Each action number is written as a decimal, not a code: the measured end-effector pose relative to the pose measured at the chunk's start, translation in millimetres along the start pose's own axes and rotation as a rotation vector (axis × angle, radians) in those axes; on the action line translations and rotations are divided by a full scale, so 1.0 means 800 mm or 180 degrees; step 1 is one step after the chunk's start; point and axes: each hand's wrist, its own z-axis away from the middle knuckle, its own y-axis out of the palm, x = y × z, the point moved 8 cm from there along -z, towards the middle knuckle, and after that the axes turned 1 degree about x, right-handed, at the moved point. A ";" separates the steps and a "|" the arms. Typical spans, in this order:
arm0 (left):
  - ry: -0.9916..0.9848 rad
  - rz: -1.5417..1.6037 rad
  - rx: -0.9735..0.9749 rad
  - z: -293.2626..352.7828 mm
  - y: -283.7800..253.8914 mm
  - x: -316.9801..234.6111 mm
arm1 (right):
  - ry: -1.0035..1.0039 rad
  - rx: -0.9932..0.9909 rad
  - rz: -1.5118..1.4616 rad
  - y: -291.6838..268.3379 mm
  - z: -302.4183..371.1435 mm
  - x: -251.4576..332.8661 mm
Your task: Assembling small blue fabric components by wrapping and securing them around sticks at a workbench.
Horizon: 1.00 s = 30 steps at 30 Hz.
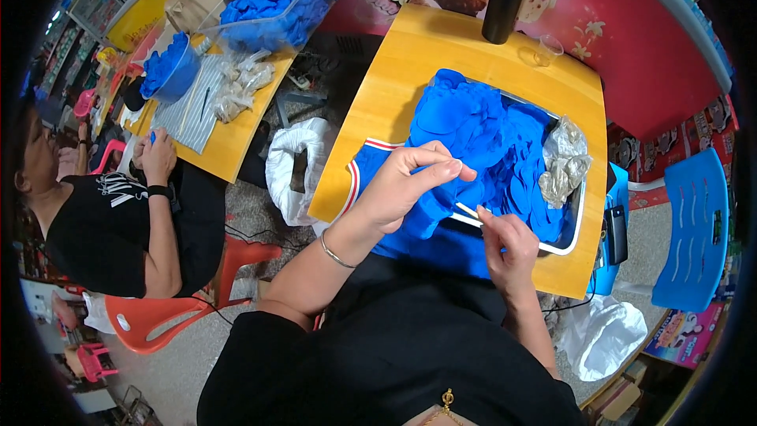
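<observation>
A glossy red wall (658,71) curves across the top and upper right of the frame, printed with pictures of food. Below it, right of centre, stands a smooth yellow tabletop (378,102) with faint wood grain. At the left edge a co-worker in a black top (95,229) bearing white lettering sits at another table. A blue plastic chair (694,229) with slots in its back fills the right edge. On the near tabletop, a white-rimmed rectangular tray (582,213) holds thin, matte, rounded blue pieces (516,173), layered like petals; they heap up over its left part, just right of the centre of the frame. At lower right, a purple box (686,335) carries bright printing and lettering. In front of the heap, the left hand (394,193) brings thumb and forefinger together at the tips; whether anything is pinched there I can't make out. The right hand (511,246), by the tray's near edge, grips a slim stick between thumb and fingers. A smooth black cylindrical bottle (505,4) stands at the tabletop's far edge, and a crumpled clear plastic bag (566,159) lies over the tray's right side. Smaller are the clear cup (548,50) beside the bottle, a plain metal bangle (335,254) on the left wrist, and that pale, straight stick (467,211).
</observation>
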 end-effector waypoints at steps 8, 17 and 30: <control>-0.0623 0.0123 0.0139 -0.006 -0.015 0.039 | -0.0621 0.0689 -0.0016 -0.001 0.001 0.008; 0.0225 -0.0445 -0.0067 0.002 0.004 0.026 | 0.1087 0.0986 -0.2811 0.035 0.038 -0.040; 0.1894 -0.1483 -0.0816 0.041 0.022 -0.040 | 0.1156 0.0306 -0.2590 0.032 0.041 -0.036</control>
